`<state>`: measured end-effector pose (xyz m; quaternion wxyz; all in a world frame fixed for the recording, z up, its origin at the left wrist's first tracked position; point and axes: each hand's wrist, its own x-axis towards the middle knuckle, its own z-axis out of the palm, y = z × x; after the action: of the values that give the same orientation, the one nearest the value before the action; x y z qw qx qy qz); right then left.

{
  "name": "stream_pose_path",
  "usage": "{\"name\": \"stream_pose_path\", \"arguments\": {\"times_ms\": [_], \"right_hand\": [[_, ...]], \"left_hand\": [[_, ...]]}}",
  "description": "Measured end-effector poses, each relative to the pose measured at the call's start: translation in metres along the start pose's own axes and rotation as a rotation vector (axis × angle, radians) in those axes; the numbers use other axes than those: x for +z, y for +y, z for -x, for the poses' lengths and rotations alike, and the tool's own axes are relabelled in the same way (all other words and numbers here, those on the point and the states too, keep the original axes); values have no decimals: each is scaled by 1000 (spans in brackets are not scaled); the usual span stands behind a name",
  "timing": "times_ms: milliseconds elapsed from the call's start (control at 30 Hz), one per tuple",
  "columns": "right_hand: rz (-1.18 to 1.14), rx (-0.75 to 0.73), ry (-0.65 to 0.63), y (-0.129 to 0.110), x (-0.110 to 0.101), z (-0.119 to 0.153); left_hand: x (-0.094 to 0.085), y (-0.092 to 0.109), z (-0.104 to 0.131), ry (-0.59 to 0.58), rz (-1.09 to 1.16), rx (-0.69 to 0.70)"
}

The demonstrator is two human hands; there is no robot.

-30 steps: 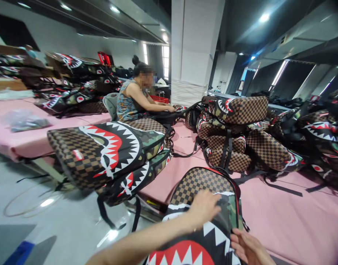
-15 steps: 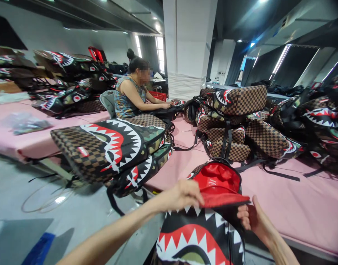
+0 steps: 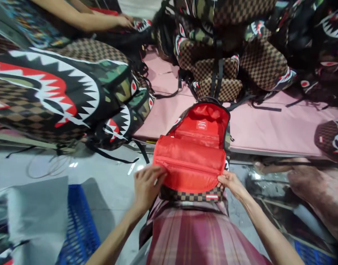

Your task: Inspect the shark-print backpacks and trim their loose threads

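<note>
A backpack [image 3: 185,197] with a brown checkered print lies on my lap, its front panel folded down toward me so that the red lining [image 3: 191,158] shows. The right edge of that panel is pinched between the thumb and fingers of my right hand [image 3: 231,183]. At the panel's left edge, the curled fingers of my left hand [image 3: 147,184] grip the rim, slightly blurred. Further back, the main compartment gapes, with a pale label [image 3: 202,125] on its red inner wall.
Shark-mouth backpacks [image 3: 66,84] lie stacked at the left of the pink table [image 3: 257,125]. More checkered bags [image 3: 218,81] are piled behind. A co-worker's arm [image 3: 86,16] reaches in at the upper left. Blue crates [image 3: 77,224] stand on the floor.
The view has tilted down. The backpack's front panel has been folded down toward me, uncovering its red lining. Both hands have moved down along its side edges.
</note>
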<state>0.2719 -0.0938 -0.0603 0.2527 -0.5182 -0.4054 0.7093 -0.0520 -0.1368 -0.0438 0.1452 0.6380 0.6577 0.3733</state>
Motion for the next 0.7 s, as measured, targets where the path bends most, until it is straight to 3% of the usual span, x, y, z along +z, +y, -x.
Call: {"name": "stream_pose_path", "arguments": {"times_ms": [33,67,167,267,467,700], "right_hand": [[-4,-10,15,5,1,0],[-7,-18,27,8,1,0],[-25,-14,35,9,-1,0],[-37,-1,33,7,-4,1],[-39,17,43,11,-7,-3],[-2,45,24,11,-9,-9]], "left_hand": [[4,0,2,115,23,-141],[7,0,4,155,104,-286],[9,5,7,-14,595,-683],[8,8,7,-131,964,-901],[5,4,3,-140,1089,-1005],[2,8,-20,-71,894,-814]]}}
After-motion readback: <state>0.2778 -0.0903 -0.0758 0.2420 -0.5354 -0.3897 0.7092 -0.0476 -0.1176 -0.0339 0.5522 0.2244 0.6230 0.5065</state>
